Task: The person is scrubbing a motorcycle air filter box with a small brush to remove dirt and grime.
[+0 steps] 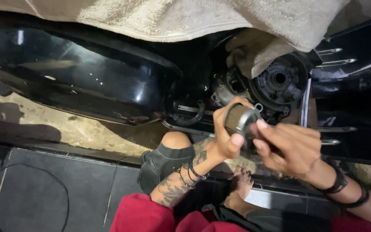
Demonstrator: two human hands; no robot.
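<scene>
My left hand [226, 137] grips round metal part [238, 119], fingers clamped on it. My right hand [288, 146] pinches its rim, fingertips together. Part held mid-air, right of centre. Beyond: black motorbike body [86, 77], open hub [280, 79], towel [172, 17] farthest.

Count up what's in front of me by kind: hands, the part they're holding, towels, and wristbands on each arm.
Hands: 2, left hand and right hand
Cylindrical metal part, held by both: 1
Beige towel over the black vehicle body: 1
Wrists with dark wristbands: 2
Total: 6
</scene>
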